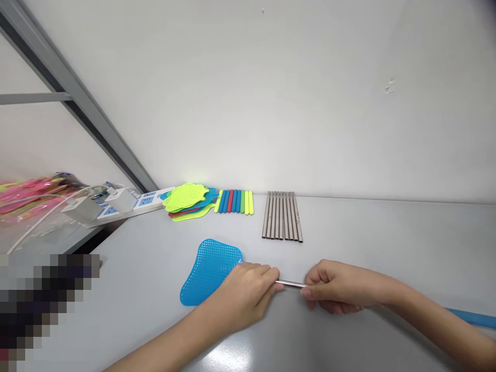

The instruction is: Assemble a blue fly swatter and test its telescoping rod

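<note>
A blue perforated fly swatter head (pixel 211 271) lies flat on the grey table to the left of centre. My left hand (pixel 253 289) is closed around the base of the fly swatter, where the head meets its shaft. Out of that fist runs a thin metal rod (pixel 290 283), bare for a short stretch. My right hand (pixel 335 287) is closed on the same rod, thumb and fingers wrapped over it. A blue strip (pixel 473 317) shows behind my right forearm at the right edge; whether it joins the rod is hidden.
Several metal tubes (pixel 282 217) lie side by side near the wall. Left of them are a row of coloured handles (pixel 234 202) and a pile of swatter heads (pixel 186 199). A power strip (pixel 147 200) with plugs and cables borders the table's left edge, beside bagged pink items (pixel 34 199).
</note>
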### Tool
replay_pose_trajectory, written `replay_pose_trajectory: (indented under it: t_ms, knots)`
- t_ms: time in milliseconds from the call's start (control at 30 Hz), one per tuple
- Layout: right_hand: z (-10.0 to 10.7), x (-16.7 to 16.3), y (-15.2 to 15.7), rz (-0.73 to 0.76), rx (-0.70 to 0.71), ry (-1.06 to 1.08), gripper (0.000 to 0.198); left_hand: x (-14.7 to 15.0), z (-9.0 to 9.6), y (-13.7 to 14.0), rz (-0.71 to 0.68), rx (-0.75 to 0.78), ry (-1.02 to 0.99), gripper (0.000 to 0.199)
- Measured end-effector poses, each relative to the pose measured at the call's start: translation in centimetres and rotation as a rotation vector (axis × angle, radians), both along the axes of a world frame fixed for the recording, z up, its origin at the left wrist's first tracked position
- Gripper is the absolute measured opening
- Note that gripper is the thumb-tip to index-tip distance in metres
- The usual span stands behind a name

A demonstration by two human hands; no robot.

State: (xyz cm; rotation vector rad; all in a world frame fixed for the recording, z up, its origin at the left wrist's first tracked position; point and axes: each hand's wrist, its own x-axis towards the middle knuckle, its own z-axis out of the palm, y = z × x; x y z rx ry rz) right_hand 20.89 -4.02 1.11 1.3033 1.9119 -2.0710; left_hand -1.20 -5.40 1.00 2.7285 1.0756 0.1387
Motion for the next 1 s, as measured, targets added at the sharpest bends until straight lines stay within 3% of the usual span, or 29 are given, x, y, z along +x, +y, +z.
replay_pose_trajectory:
  t_ms: [300, 633, 1000]
  knots:
    - [0.8, 0.9, 0.6, 0.074, 0.146, -0.06, 0.027, 0.0, 0.3, 0.1, 0.01, 0.008, -0.005, 0.025]
    - [1.8, 3.3, 2.5, -0.003, 0.289, -0.161, 0.035, -1.5, 1.3, 2.0, 0.125, -0.043, 0.025, 0.032]
    - [1.6, 5.1, 3.2, 0.016, 0.308, -0.201, 0.035, -2.1, 1.0, 2.6, 0.133, -0.04, 0.018, 0.033]
